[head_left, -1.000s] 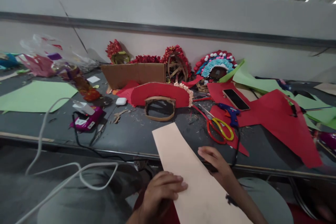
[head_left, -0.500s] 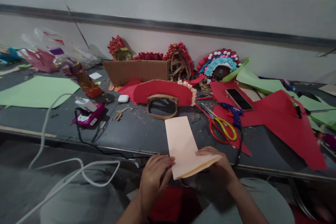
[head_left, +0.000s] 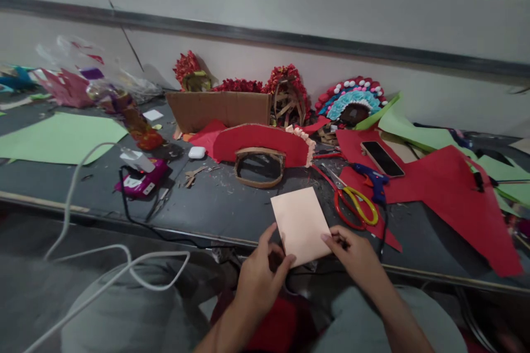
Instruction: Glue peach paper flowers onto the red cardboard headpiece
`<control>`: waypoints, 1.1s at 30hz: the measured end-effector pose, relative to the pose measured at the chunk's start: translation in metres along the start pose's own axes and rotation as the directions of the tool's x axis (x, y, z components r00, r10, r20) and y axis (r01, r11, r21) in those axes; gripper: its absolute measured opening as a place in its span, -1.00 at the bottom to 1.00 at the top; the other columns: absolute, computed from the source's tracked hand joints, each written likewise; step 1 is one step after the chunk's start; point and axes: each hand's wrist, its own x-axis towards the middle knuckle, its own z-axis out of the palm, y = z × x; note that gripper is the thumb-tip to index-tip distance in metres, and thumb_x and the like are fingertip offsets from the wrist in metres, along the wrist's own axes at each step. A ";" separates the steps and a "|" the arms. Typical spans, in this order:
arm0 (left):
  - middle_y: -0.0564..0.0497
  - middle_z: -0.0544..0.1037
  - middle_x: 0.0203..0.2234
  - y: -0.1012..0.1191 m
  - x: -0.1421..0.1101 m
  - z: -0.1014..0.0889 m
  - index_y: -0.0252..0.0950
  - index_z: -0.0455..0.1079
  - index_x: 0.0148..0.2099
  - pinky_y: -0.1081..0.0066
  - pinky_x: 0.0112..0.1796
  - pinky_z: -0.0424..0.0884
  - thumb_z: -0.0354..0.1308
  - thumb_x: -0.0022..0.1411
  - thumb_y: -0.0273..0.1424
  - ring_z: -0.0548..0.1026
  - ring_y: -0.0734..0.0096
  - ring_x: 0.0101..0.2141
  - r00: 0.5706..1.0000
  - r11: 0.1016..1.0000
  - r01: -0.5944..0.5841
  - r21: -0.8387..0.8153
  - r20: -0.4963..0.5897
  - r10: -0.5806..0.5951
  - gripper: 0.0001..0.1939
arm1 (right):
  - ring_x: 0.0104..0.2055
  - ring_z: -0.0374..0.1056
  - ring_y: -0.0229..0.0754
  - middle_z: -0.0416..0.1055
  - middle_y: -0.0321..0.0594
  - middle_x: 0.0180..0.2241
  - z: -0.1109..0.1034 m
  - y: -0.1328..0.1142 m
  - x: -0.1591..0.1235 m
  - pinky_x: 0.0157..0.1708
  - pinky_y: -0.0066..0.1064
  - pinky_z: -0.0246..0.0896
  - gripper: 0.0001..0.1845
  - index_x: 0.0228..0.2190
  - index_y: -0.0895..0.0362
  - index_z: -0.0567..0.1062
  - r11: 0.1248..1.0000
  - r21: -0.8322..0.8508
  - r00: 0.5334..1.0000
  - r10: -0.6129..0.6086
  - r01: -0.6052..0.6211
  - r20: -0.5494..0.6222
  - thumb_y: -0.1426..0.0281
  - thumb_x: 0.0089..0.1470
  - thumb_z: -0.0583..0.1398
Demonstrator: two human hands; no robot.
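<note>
At the near side, a peach sheet (head_left: 300,223) is held by both hands across the front edge of the counter (head_left: 215,207): its lower left corner is caught by the thumb of the left hand (head_left: 265,270), whose fingers are curved along the left edge, and its right edge is pinched by the right hand (head_left: 351,251), with fingers curled below the thumb. Whether the sheet is rested on the counter or held just above it cannot be told. To its left, a stretch of smooth dark surface is bounded by a purple box (head_left: 143,179); to its right, room is limited by scissors (head_left: 351,204) with red and yellow handles. The sheet is seen as matte, flat and nearly square (its straight sides are slightly tilted). Beyond it, a brown band (head_left: 260,183), bent into a loop, is set against an arched red panel (head_left: 252,140), whose right end is edged with ruffled peach trim. Farther back, stiff brown cardboard (head_left: 219,109) is stood upright, and a beaded headpiece (head_left: 351,100) is leaned near the wall.
</note>
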 end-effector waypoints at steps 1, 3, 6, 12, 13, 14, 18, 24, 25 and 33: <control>-0.01 0.53 -0.34 0.002 0.005 -0.002 -0.28 0.12 0.12 0.34 -0.28 0.41 0.08 0.19 -0.28 0.50 0.32 -0.32 0.997 0.996 -0.063 0.070 -0.034 0.066 -0.53 | -0.51 0.28 -0.25 0.37 -0.30 -0.57 -0.002 0.001 0.001 -0.50 -0.50 0.11 -0.61 -0.49 0.12 0.41 1.000 -0.019 1.000 0.006 -0.006 0.017 0.06 0.05 0.05; -0.10 0.47 -0.16 0.005 0.017 -0.008 -0.26 0.26 -0.01 0.24 -0.14 0.36 0.06 0.20 -0.30 0.44 0.23 -0.14 0.975 0.958 -0.204 0.203 -0.047 0.218 -0.69 | -0.52 0.27 -0.26 0.36 -0.31 -0.57 -0.004 0.001 0.002 -0.51 -0.49 0.10 -0.64 -0.49 0.11 0.39 0.998 -0.056 0.999 0.010 -0.008 0.045 0.08 0.05 0.05; -0.11 0.40 -0.03 0.008 0.033 -0.014 -0.25 0.31 -0.08 0.16 -0.04 0.29 0.04 0.20 -0.36 0.34 0.17 -0.02 0.947 0.898 -0.317 0.303 0.049 0.318 -0.77 | -0.55 0.24 -0.28 0.33 -0.34 -0.59 -0.005 -0.002 0.004 -0.52 -0.49 0.07 -0.67 -0.51 0.10 0.37 0.996 -0.092 0.998 0.016 -0.010 0.067 0.11 0.04 0.06; -0.12 0.39 0.01 0.003 0.039 -0.013 -0.28 0.30 -0.09 0.14 -0.01 0.26 0.04 0.21 -0.31 0.32 0.16 0.02 0.942 0.861 -0.335 0.382 0.111 0.318 -0.76 | -0.56 0.21 -0.28 0.30 -0.34 -0.60 -0.004 -0.007 0.007 -0.54 -0.49 0.03 -0.68 -0.49 0.09 0.37 0.993 -0.112 0.996 0.037 -0.029 0.076 0.12 0.04 0.05; -0.13 0.39 0.02 0.002 0.038 -0.012 -0.29 0.30 -0.09 0.13 0.00 0.25 0.04 0.21 -0.30 0.32 0.15 0.03 0.943 0.858 -0.332 0.393 0.108 0.316 -0.75 | -0.57 0.21 -0.28 0.30 -0.35 -0.61 -0.003 -0.008 0.008 -0.54 -0.49 0.02 -0.68 -0.49 0.09 0.37 0.992 -0.124 0.996 0.042 -0.033 0.076 0.12 0.04 0.05; -0.14 0.38 0.03 0.001 0.038 -0.012 -0.29 0.29 -0.07 0.12 0.01 0.24 0.03 0.21 -0.30 0.31 0.15 0.04 0.944 0.855 -0.327 0.403 0.108 0.311 -0.73 | -0.57 0.21 -0.28 0.29 -0.35 -0.61 -0.003 -0.008 0.008 -0.54 -0.49 0.01 -0.69 -0.50 0.09 0.36 0.990 -0.135 0.996 0.047 -0.037 0.076 0.12 0.04 0.05; -0.16 0.35 0.08 0.001 0.038 -0.011 -0.30 0.26 -0.01 0.10 0.03 0.21 0.02 0.22 -0.28 0.28 0.13 0.08 0.953 0.847 -0.302 0.437 0.117 0.280 -0.67 | -0.56 0.22 -0.28 0.30 -0.35 -0.61 -0.003 -0.009 0.009 -0.54 -0.49 -0.01 -0.70 -0.50 0.08 0.35 0.986 -0.158 0.995 0.065 -0.052 0.077 0.13 0.03 0.05; -0.15 0.33 0.09 0.002 0.039 -0.010 -0.32 0.24 0.04 0.11 0.04 0.19 -0.01 0.23 -0.26 0.26 0.13 0.09 0.959 0.848 -0.282 0.449 0.117 0.257 -0.63 | -0.55 0.23 -0.27 0.31 -0.34 -0.61 -0.001 -0.006 0.009 -0.54 -0.49 0.00 -0.68 -0.51 0.08 0.35 0.986 -0.164 0.997 0.049 -0.038 0.065 0.11 0.04 0.04; -0.15 0.33 0.09 0.002 0.039 -0.010 -0.32 0.24 0.04 0.11 0.05 0.18 -0.01 0.23 -0.26 0.26 0.13 0.09 0.960 0.848 -0.280 0.451 0.119 0.254 -0.63 | -0.55 0.23 -0.27 0.31 -0.33 -0.61 -0.001 -0.005 0.009 -0.54 -0.49 0.00 -0.68 -0.51 0.08 0.35 0.986 -0.161 0.997 0.048 -0.036 0.066 0.11 0.04 0.04; -0.14 0.33 0.10 0.001 0.039 -0.010 -0.33 0.24 0.04 0.12 0.05 0.18 -0.01 0.23 -0.27 0.25 0.15 0.10 0.960 0.850 -0.281 0.447 0.124 0.252 -0.63 | -0.54 0.24 -0.25 0.33 -0.33 -0.60 -0.004 -0.008 0.008 -0.54 -0.49 0.00 -0.68 -0.49 0.08 0.36 0.985 -0.161 0.994 0.075 -0.061 0.084 0.10 0.04 0.04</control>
